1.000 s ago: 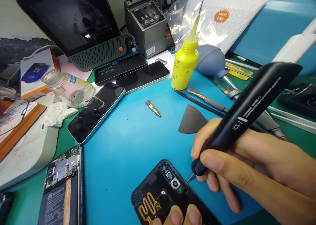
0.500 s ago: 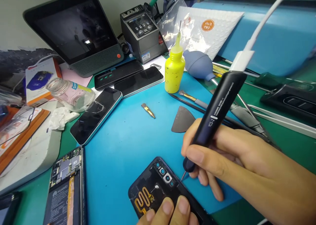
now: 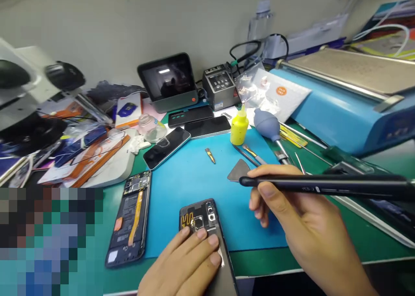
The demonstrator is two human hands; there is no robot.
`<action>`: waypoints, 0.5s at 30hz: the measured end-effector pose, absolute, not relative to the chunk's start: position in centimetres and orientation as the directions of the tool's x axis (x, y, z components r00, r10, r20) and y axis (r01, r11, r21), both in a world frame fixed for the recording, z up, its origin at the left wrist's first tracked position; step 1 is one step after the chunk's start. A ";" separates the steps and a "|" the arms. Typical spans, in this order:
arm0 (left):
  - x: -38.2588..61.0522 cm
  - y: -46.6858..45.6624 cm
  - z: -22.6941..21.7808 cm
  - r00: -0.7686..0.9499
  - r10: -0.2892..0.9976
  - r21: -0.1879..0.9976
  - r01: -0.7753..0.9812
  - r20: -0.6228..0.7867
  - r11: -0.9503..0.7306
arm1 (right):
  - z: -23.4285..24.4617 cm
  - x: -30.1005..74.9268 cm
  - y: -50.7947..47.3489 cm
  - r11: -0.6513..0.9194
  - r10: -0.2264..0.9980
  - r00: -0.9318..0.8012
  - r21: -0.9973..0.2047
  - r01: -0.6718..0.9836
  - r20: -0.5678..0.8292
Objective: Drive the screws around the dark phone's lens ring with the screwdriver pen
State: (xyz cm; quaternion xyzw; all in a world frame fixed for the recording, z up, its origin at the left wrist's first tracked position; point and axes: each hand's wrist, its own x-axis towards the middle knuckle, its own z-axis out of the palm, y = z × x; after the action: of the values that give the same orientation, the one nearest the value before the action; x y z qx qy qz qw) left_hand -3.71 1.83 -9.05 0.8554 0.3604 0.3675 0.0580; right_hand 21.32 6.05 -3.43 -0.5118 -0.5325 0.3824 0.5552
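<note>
My right hand (image 3: 301, 213) is closed round a black electric pen (image 3: 292, 184) marked YCS-2. The pen lies nearly level, its thin metal tip pointing left above the blue mat (image 3: 181, 175), close to a grey triangular pick (image 3: 239, 170). My left hand (image 3: 184, 261) lies with its fingers stretched flat across a dark phone back cover (image 3: 207, 207), which has camera openings and a gold coil strip. My left thumb is hidden. The pen tip is apart from the cover.
An opened phone (image 3: 131, 218) with bare internals lies left. A dark-screened phone (image 3: 167, 146), a glass jar (image 3: 151, 129), a yellow needle bottle (image 3: 239, 129), a blue air blower (image 3: 266, 123) and a small brush head (image 3: 210, 155) stand or lie beyond. A blue machine (image 3: 350, 114) is at right.
The pen has swung from steep to nearly level and its tip has lifted off the cover's edge. My left fingers now lie flatter across the cover. The view has tilted up and widened.
</note>
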 end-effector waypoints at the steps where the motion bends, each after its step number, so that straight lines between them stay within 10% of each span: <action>1: -3.7 1.6 -9.0 0.456 0.670 0.374 0.581 0.586 -0.723 | -3.5 21.4 6.0 0.184 0.968 0.147 -0.973 0.139 0.204; 15: -3.7 1.1 -6.4 0.630 0.664 0.167 0.662 0.403 -0.730 | -4.4 21.6 6.2 0.183 0.966 0.146 -0.964 0.193 0.212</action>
State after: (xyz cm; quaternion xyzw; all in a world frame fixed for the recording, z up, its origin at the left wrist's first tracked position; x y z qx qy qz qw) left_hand -3.72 1.10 -6.45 0.9028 0.3672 0.2237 0.0018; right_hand 21.58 6.15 -4.37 -0.5299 -0.5468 0.3576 0.5407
